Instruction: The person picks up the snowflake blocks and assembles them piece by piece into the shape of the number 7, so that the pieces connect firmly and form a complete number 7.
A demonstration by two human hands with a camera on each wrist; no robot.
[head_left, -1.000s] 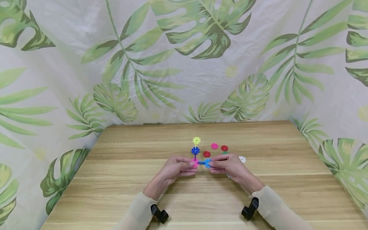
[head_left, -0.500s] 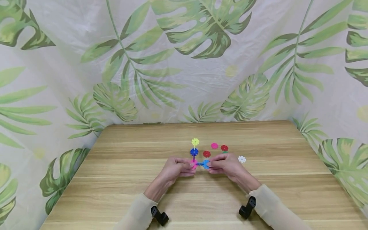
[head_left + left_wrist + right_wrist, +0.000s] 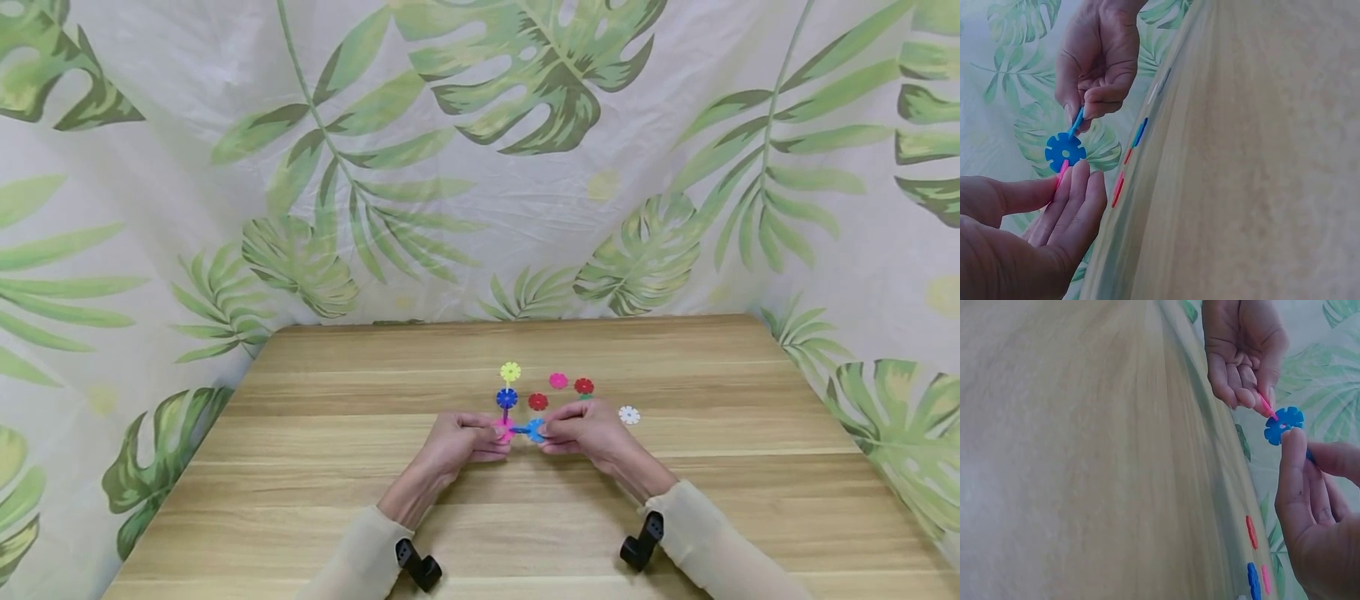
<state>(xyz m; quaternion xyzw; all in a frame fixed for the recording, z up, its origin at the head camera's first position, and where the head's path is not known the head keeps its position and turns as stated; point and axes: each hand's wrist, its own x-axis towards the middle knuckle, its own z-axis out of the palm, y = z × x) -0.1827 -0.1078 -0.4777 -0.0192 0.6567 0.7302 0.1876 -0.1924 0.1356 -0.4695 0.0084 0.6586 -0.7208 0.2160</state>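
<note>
A chain of slotted plastic snowflake discs is held between both hands in the head view. My left hand pinches its pink disc between thumb and fingers. On the other side, my right hand pinches the light blue disc. A blue disc, edge-on from above, joins these two. From the pink disc the chain runs away from me through a purple edge-on disc, a dark blue disc and a yellow disc. The fingers partly cover the pink and light blue discs.
Loose discs lie on the wooden table beyond the right hand: a pink disc, a red disc, another red disc and a white disc. A green disc is mostly hidden. Leaf-patterned cloth hangs behind.
Both hands and the chain have shifted slightly left and towards me. A white disc that peeked out under my right hand a second ago is now hidden. Both grips look the same.
</note>
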